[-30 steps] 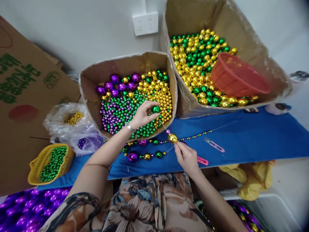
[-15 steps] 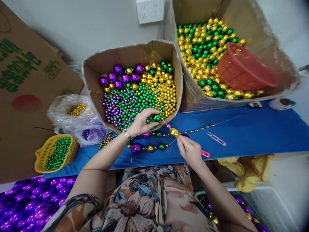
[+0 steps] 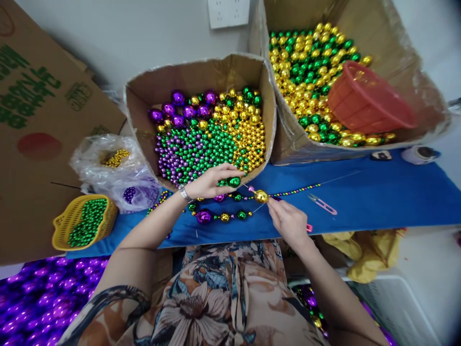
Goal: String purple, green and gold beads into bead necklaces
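Note:
Between the fingers of my left hand (image 3: 212, 181) is a shiny green bead (image 3: 234, 182), held at the near rim of the middle box. A thin needle (image 3: 245, 184) runs from that bead toward a small pink-purple bead (image 3: 251, 189) and a large gold bead (image 3: 261, 196). My right hand (image 3: 289, 218) pinches just below the gold bead; its fingertips partly hide what they grip. Under my hands a strand of beads (image 3: 225, 217) in purple, gold and green lies on the blue cloth, its thread leading up toward my right hand.
Behind my hands stands a cardboard box (image 3: 201, 72) of loose beads; a larger box (image 3: 291, 139) at right holds beads and a red basket (image 3: 370, 103). Thread snips (image 3: 323, 204) lie on the blue cloth (image 3: 378, 197). A yellow basket (image 3: 59, 233) sits left, near plastic bags (image 3: 90, 158).
My left hand and the green bead have dropped slightly, and the bead is closer to level with the gold one. The view has shifted a little. Both hands keep their grip.

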{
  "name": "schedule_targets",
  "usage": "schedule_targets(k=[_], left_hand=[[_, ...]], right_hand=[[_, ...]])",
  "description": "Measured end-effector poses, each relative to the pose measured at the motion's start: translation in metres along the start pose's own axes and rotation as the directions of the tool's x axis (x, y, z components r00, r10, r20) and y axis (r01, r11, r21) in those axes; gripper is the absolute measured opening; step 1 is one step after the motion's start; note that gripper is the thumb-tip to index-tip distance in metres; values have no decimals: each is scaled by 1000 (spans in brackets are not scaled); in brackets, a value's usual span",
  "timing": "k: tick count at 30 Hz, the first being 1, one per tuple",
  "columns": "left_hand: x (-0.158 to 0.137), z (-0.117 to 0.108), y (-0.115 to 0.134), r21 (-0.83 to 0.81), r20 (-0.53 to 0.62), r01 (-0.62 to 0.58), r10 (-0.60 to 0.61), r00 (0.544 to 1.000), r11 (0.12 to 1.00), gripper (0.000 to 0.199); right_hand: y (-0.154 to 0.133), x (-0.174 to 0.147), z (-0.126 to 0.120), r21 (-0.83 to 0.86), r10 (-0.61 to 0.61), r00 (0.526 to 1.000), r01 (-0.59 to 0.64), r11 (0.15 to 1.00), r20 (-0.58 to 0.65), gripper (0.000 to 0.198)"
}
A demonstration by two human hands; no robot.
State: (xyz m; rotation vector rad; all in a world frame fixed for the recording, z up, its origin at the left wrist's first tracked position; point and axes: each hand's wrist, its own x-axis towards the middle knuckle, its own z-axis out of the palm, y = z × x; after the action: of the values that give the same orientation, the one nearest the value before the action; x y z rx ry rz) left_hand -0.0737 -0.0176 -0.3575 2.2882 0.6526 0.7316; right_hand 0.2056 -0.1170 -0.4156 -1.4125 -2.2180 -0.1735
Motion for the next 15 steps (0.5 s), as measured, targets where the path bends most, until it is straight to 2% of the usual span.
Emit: schedule_targets(k=[3,5,7,11,13,15], left_hand=[[-3,10,3,-277,29,166,-165,986,946,48],[-7,21,2,-473,-12,262,-304,953,841,44],[-10,34,1,-616,-66,295,-421,905,730,41],[-14,50,1,-751,-121,286,-551,826,595,41],[-14,53,3,-770,-135,282,-578,805,572,42],[-14,54,7,-749,-152,298,-591,792,592,42]], right_hand=[[-5,1,3,76,9,999,-12,997,47,22],[-10,1,5,185,51,995,-67,980,91,24],[-14,0,6,312,100,984,-141,940,145,24],[-15,-2,4,468,89,970,-188,863,226,26],[-15,-3,5,474,101,974,-188,860,203,28],[-14,-5,6,462,138,976,-200,864,166,27]])
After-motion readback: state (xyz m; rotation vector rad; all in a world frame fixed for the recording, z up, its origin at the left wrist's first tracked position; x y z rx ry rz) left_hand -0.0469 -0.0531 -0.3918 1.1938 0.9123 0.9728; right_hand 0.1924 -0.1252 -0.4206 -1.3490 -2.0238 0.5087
